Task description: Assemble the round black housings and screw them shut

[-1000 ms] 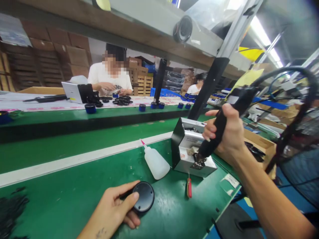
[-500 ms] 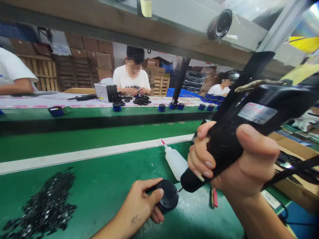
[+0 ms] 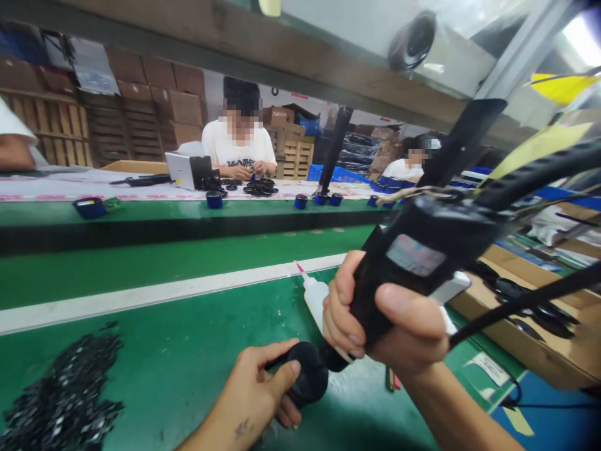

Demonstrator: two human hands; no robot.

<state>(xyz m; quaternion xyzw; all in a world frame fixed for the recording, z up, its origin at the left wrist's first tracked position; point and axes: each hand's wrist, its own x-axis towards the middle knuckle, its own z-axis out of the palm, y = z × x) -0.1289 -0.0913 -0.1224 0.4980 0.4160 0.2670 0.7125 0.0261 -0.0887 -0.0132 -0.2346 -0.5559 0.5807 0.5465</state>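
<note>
My left hand (image 3: 265, 385) grips a round black part (image 3: 310, 374) low in the middle, thumb on its face and fingers around its side. My right hand (image 3: 389, 313) is wrapped round a black electric screwdriver (image 3: 413, 250) with a silver label. The tool's tip end points down-left at the round part's right edge; its bit is hidden, and whether it touches cannot be made out. Behind the tool lies a white squeeze bottle (image 3: 313, 297) with a pink tip, partly covered by my right fingers.
A heap of small black pieces (image 3: 70, 382) lies at left on the green bench (image 3: 188, 351). An open carton (image 3: 539, 351) with black parts stands at right. Blue-black round parts (image 3: 215, 200) line the far ledge. A person (image 3: 239, 144) works opposite; a shelf hangs overhead.
My right hand and the screwdriver have moved left, with the tool more upright and its end closer to the round part. The view has shifted slightly.
</note>
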